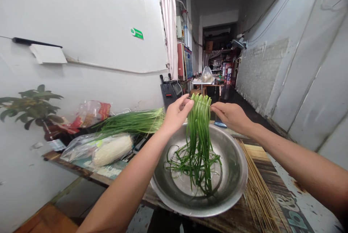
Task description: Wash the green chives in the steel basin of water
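Chives (199, 127) hang upright between the hands

Nearest is the bowl (236, 160), leaf tips drooping inside. Above it, the left hand (177, 112) clamps the stem ends; the right hand (232, 117), apart from it, is pinched at the bunch's other edge, on what I can't tell.

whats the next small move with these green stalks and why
Probably lower the green stalks straight down into the metal bowl, both hands moving together. The left hand grips their upper ends, the right hand pinches at the bunch's other edge, and the lower ends already hang inside the rim.
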The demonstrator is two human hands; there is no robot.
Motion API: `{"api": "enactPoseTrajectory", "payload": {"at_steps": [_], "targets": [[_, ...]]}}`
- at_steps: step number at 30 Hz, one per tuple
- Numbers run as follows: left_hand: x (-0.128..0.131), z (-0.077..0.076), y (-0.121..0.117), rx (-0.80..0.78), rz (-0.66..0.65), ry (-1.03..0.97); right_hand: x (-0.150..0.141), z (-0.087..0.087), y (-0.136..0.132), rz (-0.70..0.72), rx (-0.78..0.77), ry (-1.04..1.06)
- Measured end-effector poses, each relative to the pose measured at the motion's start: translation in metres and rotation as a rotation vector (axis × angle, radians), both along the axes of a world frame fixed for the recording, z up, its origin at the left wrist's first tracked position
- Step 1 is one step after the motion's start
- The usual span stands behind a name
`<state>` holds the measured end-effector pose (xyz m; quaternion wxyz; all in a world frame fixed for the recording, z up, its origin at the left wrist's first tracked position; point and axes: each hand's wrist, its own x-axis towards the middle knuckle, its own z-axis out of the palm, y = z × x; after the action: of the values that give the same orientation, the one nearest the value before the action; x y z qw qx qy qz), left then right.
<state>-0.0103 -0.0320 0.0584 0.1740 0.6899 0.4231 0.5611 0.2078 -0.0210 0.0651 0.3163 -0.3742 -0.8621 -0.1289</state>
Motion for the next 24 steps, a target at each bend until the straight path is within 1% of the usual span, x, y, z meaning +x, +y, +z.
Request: {"api": "enactPoseTrajectory", "payload": {"at_steps": [2,4,6,8,11,13,16,18,21,24], "targets": [[0.005,-0.002,0.006,-0.097,-0.225,-0.228,-0.001,0.001,-0.003,0.023,-0.015,0.005],[0.009,-0.002,0.009,-0.205,-0.416,-0.342,-0.003,0.002,-0.006,0.048,-0.036,0.004],[0.01,-0.003,0.01,-0.296,-0.544,-0.372,-0.004,0.003,-0.008,0.069,-0.061,0.001],[0.009,-0.004,0.01,-0.346,-0.61,-0.378,-0.005,0.004,-0.01,0.081,-0.072,0.002],[0.009,-0.008,0.008,-0.362,-0.643,-0.34,-0.003,0.003,-0.009,0.081,-0.073,0.009],[0.012,-0.013,0.007,-0.366,-0.625,-0.326,-0.002,0.0,-0.009,0.091,-0.091,0.026],[0.018,-0.022,0.007,-0.36,-0.572,-0.368,0.0,-0.008,-0.01,0.112,-0.145,0.069],[0.022,-0.028,0.007,-0.354,-0.561,-0.387,0.003,-0.014,-0.011,0.1,-0.18,0.098],[0.024,-0.036,0.011,-0.359,-0.552,-0.362,0.01,-0.021,-0.011,0.078,-0.221,0.126],[0.025,-0.043,0.016,-0.397,-0.538,-0.375,0.019,-0.03,-0.005,0.123,-0.262,0.148]]}}
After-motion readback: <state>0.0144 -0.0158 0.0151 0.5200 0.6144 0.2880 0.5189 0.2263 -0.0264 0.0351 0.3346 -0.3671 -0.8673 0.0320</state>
